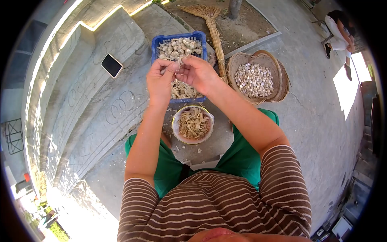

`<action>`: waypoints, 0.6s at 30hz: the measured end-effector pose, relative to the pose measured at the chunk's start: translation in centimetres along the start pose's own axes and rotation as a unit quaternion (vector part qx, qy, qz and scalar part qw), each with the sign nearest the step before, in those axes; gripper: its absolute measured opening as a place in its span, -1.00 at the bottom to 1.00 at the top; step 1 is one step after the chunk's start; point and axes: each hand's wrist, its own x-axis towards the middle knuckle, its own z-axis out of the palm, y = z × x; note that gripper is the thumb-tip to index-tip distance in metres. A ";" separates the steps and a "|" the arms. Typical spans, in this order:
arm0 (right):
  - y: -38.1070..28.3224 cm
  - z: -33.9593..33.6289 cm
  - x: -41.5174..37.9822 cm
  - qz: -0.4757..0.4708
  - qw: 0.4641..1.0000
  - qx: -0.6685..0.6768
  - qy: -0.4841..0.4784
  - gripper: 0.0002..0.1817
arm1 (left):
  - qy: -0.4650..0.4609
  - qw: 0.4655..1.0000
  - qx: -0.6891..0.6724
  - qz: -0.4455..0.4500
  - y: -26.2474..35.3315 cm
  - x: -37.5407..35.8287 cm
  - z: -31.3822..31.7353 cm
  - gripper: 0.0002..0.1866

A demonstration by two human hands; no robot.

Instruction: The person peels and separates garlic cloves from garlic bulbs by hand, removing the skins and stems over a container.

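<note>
My left hand [160, 78] and my right hand [200, 75] meet over a blue plastic crate [155, 47], fingers closed in a pinch. Between the fingertips is a pale piece of garlic [178, 61], mostly covered by them. Whole garlic bulbs [181, 45] fill the far part of the crate, with dry stalks and husks [183, 92] in its near part. Below my hands, between my knees, stands a lined bucket [174, 128] with cut stalks and peelings [194, 122] in it. To the right, a wicker basket [281, 78] holds many separated garlic cloves [254, 80].
A straw broom [215, 36] lies behind the crate and basket. On the concrete ledge [123, 34] at left rests a phone [111, 65]. Another person [340, 32] sits at the far right. Bits of husk are scattered on the floor near the bucket.
</note>
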 end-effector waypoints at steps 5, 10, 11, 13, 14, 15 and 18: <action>0.6 0.1 -0.1 0.009 0.996 0.066 0.057 -0.95 | -0.039 0.970 0.234 0.056 -0.5 -0.1 -0.3 -0.92; 0.4 -0.2 -0.1 0.016 0.998 0.058 0.011 -0.95 | 0.003 0.993 0.117 0.029 -0.4 0.4 -0.1 -0.90; 0.3 -0.3 -0.1 0.010 0.999 0.050 -0.013 -0.95 | 0.016 0.994 0.102 0.042 -0.4 0.5 -0.2 -0.92; 0.0 0.1 -0.7 0.002 0.999 0.031 -0.031 -0.96 | 0.017 0.988 0.149 0.046 0.6 0.3 0.8 -0.93; -0.1 0.3 -0.8 -0.006 0.999 0.012 -0.048 -0.97 | 0.018 0.979 0.196 0.051 1.0 0.3 1.2 -0.94; -0.1 0.2 -0.7 -0.006 0.999 0.012 -0.047 -0.97 | 0.018 0.979 0.195 0.051 1.0 0.3 0.9 -0.94; 0.2 -0.1 -0.4 -0.025 0.999 -0.031 -0.031 -0.98 | -0.008 0.971 0.239 0.007 0.6 0.5 -0.4 -0.93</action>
